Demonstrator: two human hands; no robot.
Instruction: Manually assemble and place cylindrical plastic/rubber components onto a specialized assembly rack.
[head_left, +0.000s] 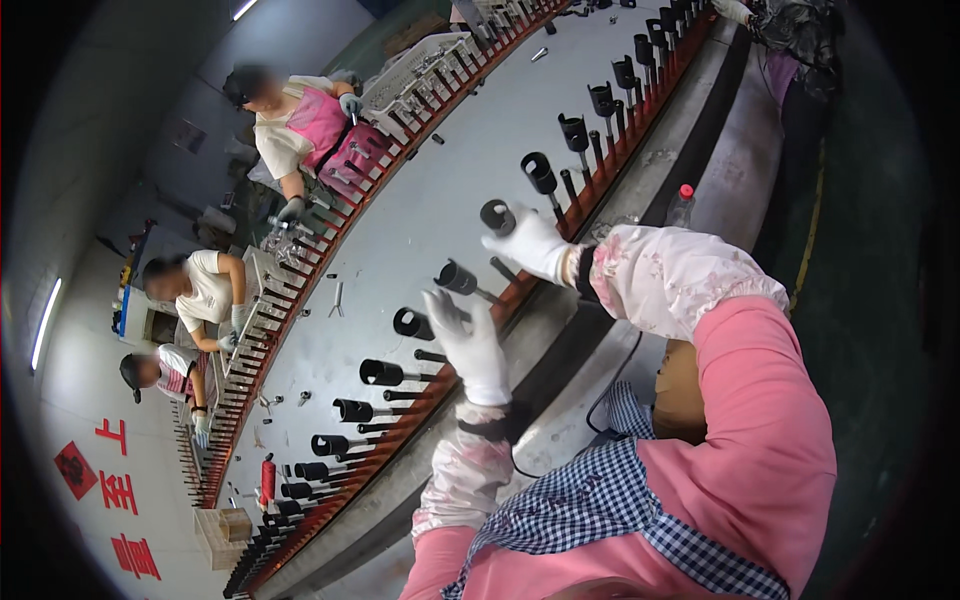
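Observation:
My right hand [540, 247], in a white glove, is closed around a black hollow socket-like cup [497, 217], its thumb below and fingers above. My left hand [468, 348], also gloved, has its fingers apart and nothing visible in it. Just beyond its fingertips is another black cup [456, 277] on a metal stem, and a further one [411, 322] lies left of it. Similar cups, such as one at the upper right [538, 172], stand in a row on orange-red holders [425, 405], with thin black rods between them. My glove hides the stem under the right-hand cup.
A grey tabletop [400, 240] curves between my row and an opposite row of rods [345, 205]. Several people work across it beside white baskets [425, 75]. Loose metal parts [337, 300] and a red bottle [267, 480] are on the tabletop. A red-capped clear bottle [682, 205] stands near my right forearm.

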